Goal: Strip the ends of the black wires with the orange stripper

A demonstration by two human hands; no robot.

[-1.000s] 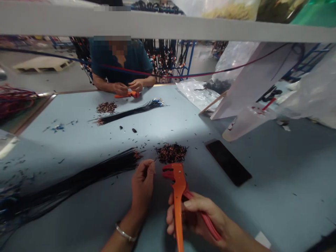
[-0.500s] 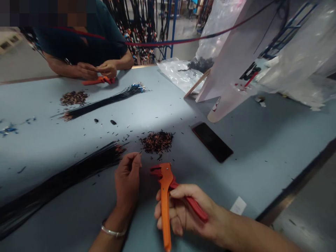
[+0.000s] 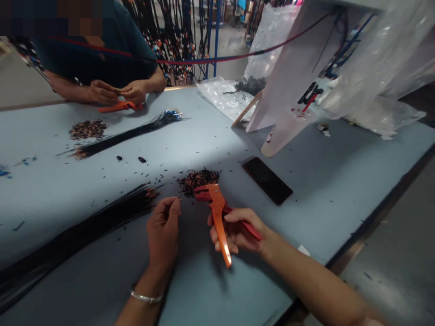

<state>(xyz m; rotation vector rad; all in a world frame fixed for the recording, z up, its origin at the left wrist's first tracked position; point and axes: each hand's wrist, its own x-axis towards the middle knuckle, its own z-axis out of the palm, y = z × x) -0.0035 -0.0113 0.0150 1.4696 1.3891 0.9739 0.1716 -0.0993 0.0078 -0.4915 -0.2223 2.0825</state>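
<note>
My right hand (image 3: 241, 231) is wrapped round an orange and red wire stripper (image 3: 217, 213). Its jaws point left, over the near edge of a heap of short dark and copper-coloured scraps (image 3: 200, 179). Thumb and forefinger of my left hand (image 3: 165, 226), which has a bangle at the wrist, are pinched on a thin dark wire (image 3: 180, 197); only the wire's tip shows. Just left of that hand lies a thick bundle of black wires (image 3: 102, 224) with copper-coloured ends. A small gap separates the wire tip from the stripper's jaws.
Across the table (image 3: 316, 222) a co-worker's hands (image 3: 118, 92) are above another orange stripper (image 3: 118, 107). Near them lie a second wire bundle (image 3: 132, 135) and scrap heap (image 3: 88, 129). A phone (image 3: 267, 180), a plastic cup (image 3: 287, 131) and clear bags (image 3: 224, 97) are further right.
My right hand has moved the wire stripper up and away from me, so its jaws now overlap the scrap heap. My left hand keeps its pinch. The view has shifted slightly.
</note>
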